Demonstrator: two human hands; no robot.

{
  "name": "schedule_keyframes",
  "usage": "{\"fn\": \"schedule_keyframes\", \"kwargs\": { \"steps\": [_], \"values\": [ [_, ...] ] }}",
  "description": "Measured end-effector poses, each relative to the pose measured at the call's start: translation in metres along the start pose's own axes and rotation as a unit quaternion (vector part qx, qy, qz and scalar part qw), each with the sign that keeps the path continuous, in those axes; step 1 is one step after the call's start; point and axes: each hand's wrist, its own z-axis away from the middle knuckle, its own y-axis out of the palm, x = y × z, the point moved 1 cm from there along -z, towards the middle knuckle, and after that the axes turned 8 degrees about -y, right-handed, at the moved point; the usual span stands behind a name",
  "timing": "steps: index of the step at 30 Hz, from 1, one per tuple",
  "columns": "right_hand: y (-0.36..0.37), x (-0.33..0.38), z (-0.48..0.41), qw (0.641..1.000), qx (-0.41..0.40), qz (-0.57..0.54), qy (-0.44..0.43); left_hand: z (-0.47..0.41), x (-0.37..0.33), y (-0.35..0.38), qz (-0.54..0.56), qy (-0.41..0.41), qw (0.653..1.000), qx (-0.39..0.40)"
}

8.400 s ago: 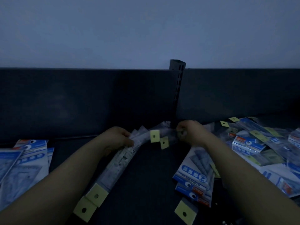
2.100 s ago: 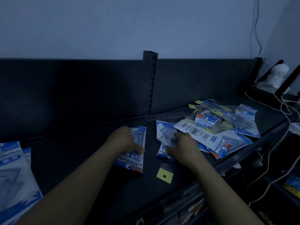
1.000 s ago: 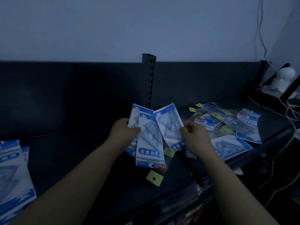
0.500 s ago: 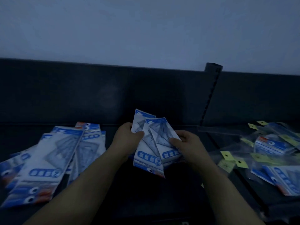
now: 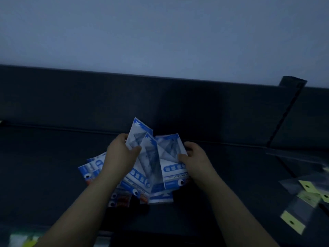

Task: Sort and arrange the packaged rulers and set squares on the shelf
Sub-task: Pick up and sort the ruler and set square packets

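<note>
Dark shelf [image 5: 53,175], three blue-white set-square packs [image 5: 151,161] fanned, "OMETRIC" legible, left hand [image 5: 121,155] and right hand [image 5: 195,161] both gripping them.

The right set-square packet [image 5: 171,164] reads "…OMETRIC" on its white band; the middle packet [image 5: 149,168] shows a "2".

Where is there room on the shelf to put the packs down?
Bare shelf lies left of the pile, up to the back panel, and between the right hand and the tagged sleeves at far right. Crowded: under the left hand and held packs, where the pile sits, and among the sleeves.
</note>
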Motion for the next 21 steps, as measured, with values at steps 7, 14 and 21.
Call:
{"fn": "schedule_keyframes", "kwargs": {
  "steps": [7,14,21],
  "values": [
    [0.013,-0.008,0.011,0.936,0.038,0.323,-0.133,-0.006,0.024,-0.012,-0.297,0.107,0.943,-0.104],
    [-0.007,0.003,0.030,0.890,0.032,0.431,-0.148,0.009,-0.005,0.019,-0.289,0.259,0.920,-0.051],
    [-0.075,0.000,0.048,0.859,-0.050,0.491,-0.136,0.042,-0.060,0.084,-0.244,0.332,0.910,0.045]
  ]
}}
